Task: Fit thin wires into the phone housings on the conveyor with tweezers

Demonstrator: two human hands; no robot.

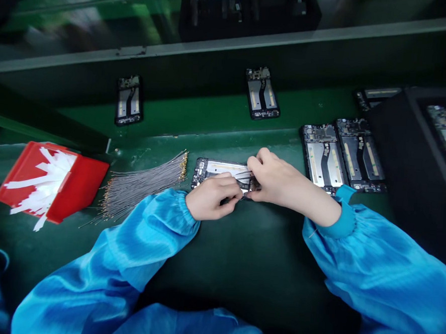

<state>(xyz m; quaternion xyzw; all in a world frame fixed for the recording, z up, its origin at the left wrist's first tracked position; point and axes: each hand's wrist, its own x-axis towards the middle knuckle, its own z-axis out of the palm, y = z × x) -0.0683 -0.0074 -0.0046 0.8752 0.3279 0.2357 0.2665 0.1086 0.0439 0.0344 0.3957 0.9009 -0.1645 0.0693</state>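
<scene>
An opened phone frame [215,169] lies on its side on the green bench in front of me. My left hand [212,195] rests at its near edge with fingers curled and pinched, and what it pinches is too small to name. My right hand [277,179] is closed over the frame's right end, pressing on it. Both arms wear blue sleeves. A fan of thin grey cables with gold tips [142,185] lies just left of the frame.
A red bin [78,188] with white strips stands at the left. Two opened phone frames [342,155] lie side by side at the right, beside a black tray [405,148]. Two more frames [129,100] [262,93] lie on the belt beyond.
</scene>
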